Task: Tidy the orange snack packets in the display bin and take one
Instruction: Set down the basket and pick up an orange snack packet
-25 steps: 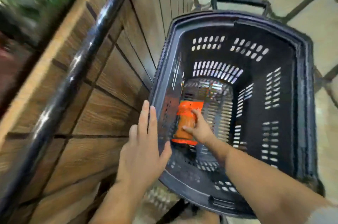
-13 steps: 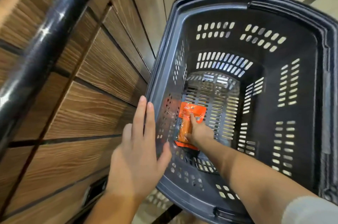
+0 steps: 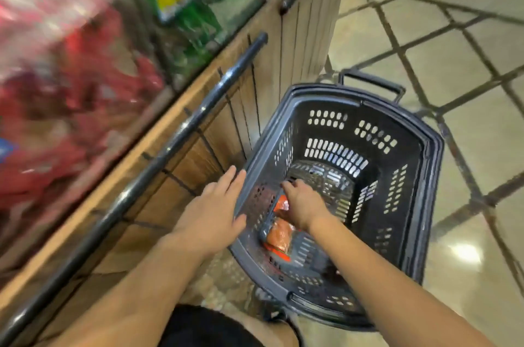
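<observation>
An orange snack packet [image 3: 279, 236] lies on the floor of the dark grey shopping basket [image 3: 425, 176], near its left wall. My right hand [image 3: 304, 206] reaches into the basket just above the packet and partly hides it. Its fingers curl round the upper end of a grey handle bar [image 3: 269, 219] that slants across the packet. My left hand [image 3: 215, 210] is flat with straight fingers, resting against the outside of the basket's left rim. The display bin [image 3: 71, 77] at the upper left is blurred and shows red and green packets.
A wood-panelled counter front [image 3: 198, 154] with a black rail [image 3: 175, 142] runs diagonally along the left, close beside the basket. Shiny tiled floor [image 3: 453, 49] spreads to the right and behind. The basket's pull handle [image 3: 371, 83] sticks out at its far end.
The view has pulled up and back, bringing the display bin into sight. My right hand has left the packet's top and now holds a grey bar above it. My left hand stays at the rim.
</observation>
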